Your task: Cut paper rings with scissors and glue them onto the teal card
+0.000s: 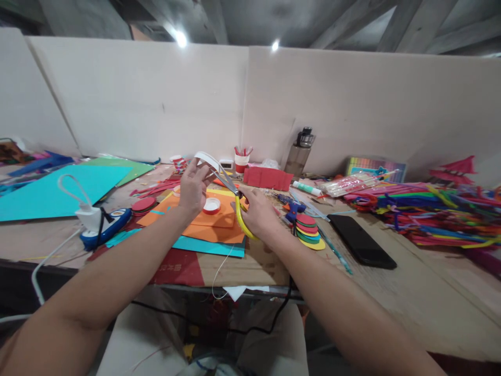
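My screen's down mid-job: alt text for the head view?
A person's right grip holds yellow-handled scissors, blades pointing toward a curved white strip in the left grip. Below lie orange sheets; a black phone rests to the right.

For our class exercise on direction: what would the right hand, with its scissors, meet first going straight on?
Most likely the white strip in the left hand: the scissors in the right hand point forward and leftward towards it. The blades may already touch it; depth is unclear.
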`<state>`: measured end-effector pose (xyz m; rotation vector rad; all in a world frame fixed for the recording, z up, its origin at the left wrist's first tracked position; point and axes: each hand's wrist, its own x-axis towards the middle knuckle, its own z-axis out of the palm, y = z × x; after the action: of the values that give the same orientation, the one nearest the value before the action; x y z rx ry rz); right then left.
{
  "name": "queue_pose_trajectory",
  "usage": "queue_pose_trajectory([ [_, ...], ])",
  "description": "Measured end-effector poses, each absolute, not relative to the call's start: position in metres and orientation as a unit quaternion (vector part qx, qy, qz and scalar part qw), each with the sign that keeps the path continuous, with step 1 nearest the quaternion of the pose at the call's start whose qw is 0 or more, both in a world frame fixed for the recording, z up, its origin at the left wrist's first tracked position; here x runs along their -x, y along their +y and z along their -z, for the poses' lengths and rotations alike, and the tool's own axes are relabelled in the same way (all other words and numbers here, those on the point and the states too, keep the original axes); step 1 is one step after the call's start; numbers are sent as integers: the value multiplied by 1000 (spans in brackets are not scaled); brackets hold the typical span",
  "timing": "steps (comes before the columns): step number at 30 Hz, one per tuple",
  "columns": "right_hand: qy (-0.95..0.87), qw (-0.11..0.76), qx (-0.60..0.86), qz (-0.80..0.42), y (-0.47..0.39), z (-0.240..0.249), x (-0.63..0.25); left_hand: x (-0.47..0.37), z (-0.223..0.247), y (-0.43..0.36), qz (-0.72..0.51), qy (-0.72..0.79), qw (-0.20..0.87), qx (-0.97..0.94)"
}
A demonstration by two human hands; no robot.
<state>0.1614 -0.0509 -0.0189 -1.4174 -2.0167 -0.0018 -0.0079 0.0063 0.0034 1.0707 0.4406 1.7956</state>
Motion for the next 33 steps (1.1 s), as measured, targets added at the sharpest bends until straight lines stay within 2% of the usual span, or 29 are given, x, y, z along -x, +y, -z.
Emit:
queue_pose_trajectory([
  [21, -759, 358, 544, 8, -49, 22, -161, -5, 5, 4, -722, 207, 491, -442],
  [33, -753, 319, 574, 41, -51, 19, -161, -14, 11, -5, -671, 231, 522, -474],
])
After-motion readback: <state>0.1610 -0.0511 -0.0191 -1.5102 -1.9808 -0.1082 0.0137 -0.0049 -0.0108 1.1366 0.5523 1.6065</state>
